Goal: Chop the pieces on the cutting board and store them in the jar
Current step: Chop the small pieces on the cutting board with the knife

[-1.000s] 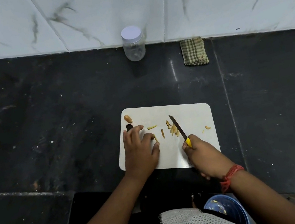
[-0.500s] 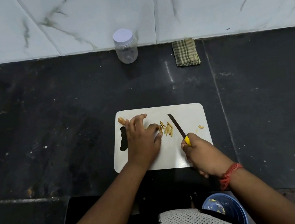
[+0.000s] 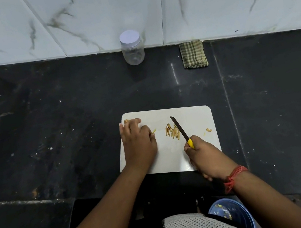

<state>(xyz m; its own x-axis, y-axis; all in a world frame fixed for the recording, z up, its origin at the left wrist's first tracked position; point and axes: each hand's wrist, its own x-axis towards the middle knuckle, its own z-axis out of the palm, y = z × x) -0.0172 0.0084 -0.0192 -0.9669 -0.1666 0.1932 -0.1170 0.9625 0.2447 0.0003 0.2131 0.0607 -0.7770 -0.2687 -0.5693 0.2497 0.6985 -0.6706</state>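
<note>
A white cutting board [image 3: 192, 118] lies on the black counter. A small pile of yellowish cut strips [image 3: 172, 132] sits at its middle. My right hand [image 3: 207, 154] grips the yellow-handled knife [image 3: 179, 128], whose dark blade lies against the pile's right side. My left hand [image 3: 137, 142] rests on the board's left part, fingers reaching to a whole piece [image 3: 126, 121] at the far-left corner. A thin sliver [image 3: 154, 131] lies by its thumb. Another bit [image 3: 208, 130] sits near the right edge. The clear jar [image 3: 133, 50] stands lidded by the wall.
A folded checked cloth [image 3: 193, 54] lies against the marble wall to the right of the jar. A blue bucket [image 3: 233, 213] with scraps stands below the counter edge by my right arm. Black countertop [image 3: 66, 118] surrounds the board.
My left hand drew back from the pile to the board's left side. The strips stay bunched by the blade. The knife hand has barely moved.
</note>
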